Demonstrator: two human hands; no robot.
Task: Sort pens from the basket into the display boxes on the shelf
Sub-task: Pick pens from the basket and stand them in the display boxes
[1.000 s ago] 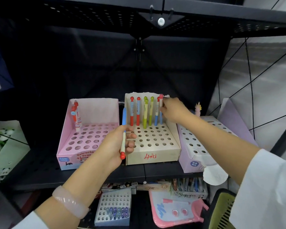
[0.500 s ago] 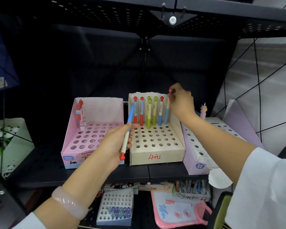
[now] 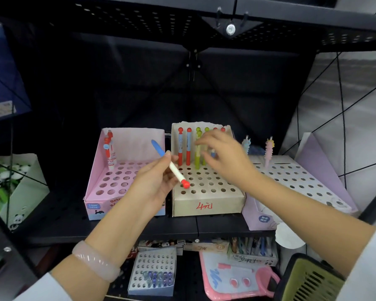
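Note:
My left hand (image 3: 155, 183) pinches a blue-and-white pen (image 3: 169, 163) with a red end, held slanted in front of the beige display box (image 3: 206, 204). Several red, green and blue pens (image 3: 183, 148) stand in that box's back row. My right hand (image 3: 223, 156) hovers over the beige box with loosely spread fingers and holds nothing. The pink display box (image 3: 109, 187) on the left holds red pens (image 3: 109, 149) in its back corner. The lilac display box (image 3: 297, 181) on the right carries two figure-topped pens (image 3: 269, 152).
A dark shelf board (image 3: 193, 227) bears the three boxes, with another shelf close overhead. A green basket (image 3: 308, 279) shows at the bottom right. The lower shelf holds a small grey pen box (image 3: 153, 272) and a pink board (image 3: 237, 281). A panda-print box (image 3: 11, 183) stands at the left.
My right hand has let go of the pen in the back row and drawn back toward the left hand. The left hand has tilted its pen over to the right.

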